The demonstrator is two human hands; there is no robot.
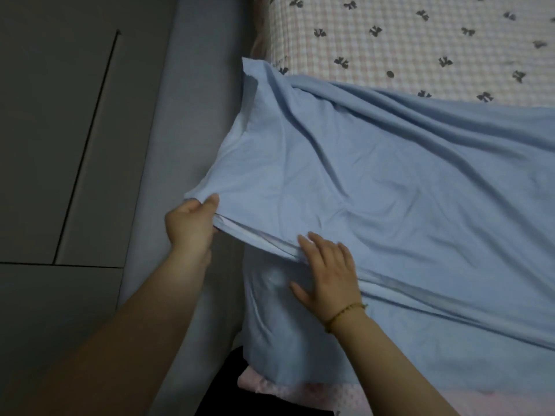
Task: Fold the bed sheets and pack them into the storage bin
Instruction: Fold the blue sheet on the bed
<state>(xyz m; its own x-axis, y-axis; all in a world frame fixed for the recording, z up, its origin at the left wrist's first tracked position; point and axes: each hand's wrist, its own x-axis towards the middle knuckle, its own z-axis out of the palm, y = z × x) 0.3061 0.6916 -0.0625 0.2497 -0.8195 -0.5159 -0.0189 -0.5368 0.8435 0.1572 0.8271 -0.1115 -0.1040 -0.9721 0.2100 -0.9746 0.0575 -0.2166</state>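
The blue sheet (390,181) lies across the bed, w/ its left end reaching out over the grey bed frame (186,115). The left hand (190,226) pinches the near-left corner, thumb on top and fingers curled under, and holds it lifted off the mattress. I think this is to pull the layers tight and line up the edges. The right hand (329,268) lies flat and spread on the hem of the upper layer, holding nothing, prob. to pin the fold so it does not slide against the pull. The sheet looks doubled once, but it has many wrinkles, so the folding is at an early stage imo. Under it is the checked cover w/ bows (390,34). The storage bin is not in view, so packing is not yet started
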